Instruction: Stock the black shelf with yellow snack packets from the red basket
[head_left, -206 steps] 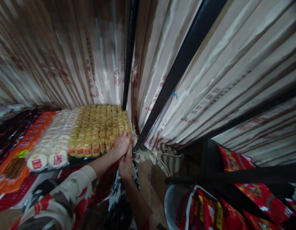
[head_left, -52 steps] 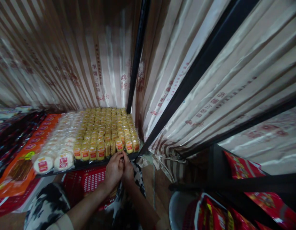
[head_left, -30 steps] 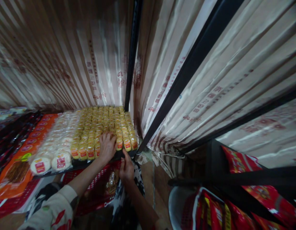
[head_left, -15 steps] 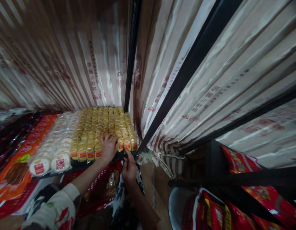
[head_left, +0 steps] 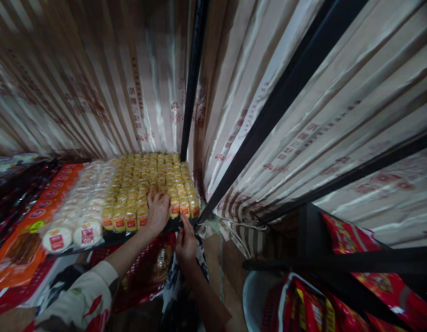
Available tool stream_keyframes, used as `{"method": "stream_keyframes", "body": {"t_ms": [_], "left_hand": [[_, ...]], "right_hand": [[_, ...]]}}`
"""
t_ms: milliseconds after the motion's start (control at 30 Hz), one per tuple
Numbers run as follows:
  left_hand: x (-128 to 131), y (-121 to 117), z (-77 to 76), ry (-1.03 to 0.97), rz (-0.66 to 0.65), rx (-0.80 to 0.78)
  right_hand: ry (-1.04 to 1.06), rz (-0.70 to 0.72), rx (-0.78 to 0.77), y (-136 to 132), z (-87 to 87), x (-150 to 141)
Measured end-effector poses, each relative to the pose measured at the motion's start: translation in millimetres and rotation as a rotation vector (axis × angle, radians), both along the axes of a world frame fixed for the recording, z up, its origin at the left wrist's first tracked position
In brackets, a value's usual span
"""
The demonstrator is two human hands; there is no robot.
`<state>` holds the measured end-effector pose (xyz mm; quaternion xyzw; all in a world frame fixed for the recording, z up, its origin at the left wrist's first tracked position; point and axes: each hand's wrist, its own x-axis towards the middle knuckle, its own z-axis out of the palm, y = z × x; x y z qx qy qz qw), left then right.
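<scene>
Rows of small yellow wrapped cakes [head_left: 137,184] with red-and-yellow labels stand packed on a dark shelf [head_left: 113,238]. My left hand [head_left: 158,213] reaches over the front of these rows, its fingers curled round cakes that its palm mostly covers. Just to the right and lower, my right hand [head_left: 186,244] is at the shelf's front edge. Its index finger points up against the bottom of a labelled front cake, with the thumb apart from it. Round white wrapped cakes [head_left: 88,233] lie to the left of the yellow rows.
Orange snack packs [head_left: 20,251] and dark shiny packs [head_left: 18,198] fill the shelf's left side. Below is a red basket [head_left: 140,272]. Black posts [head_left: 241,173] cross before a pleated curtain [head_left: 154,83]. Red bags [head_left: 313,309] stand at lower right beside a white tub [head_left: 251,295].
The view has shifted slightly. Both hands keep nearly the same places at the front of the yellow cakes; no cake has visibly left its row.
</scene>
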<state>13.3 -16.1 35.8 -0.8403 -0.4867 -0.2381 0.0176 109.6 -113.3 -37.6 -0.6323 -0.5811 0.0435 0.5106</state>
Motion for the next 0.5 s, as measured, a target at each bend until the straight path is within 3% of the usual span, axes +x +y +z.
{"method": "stream_keyframes", "body": {"t_ms": [200,500], "left_hand": [[0,0,1.1,-0.021,-0.019,-0.007],[-1,0,1.7,-0.008,-0.031,-0.001]], "right_hand": [[-0.179,0.185,-0.036,-2,14.4,-3],[-0.275,0.187,-0.155,8,14.9,-6]]}}
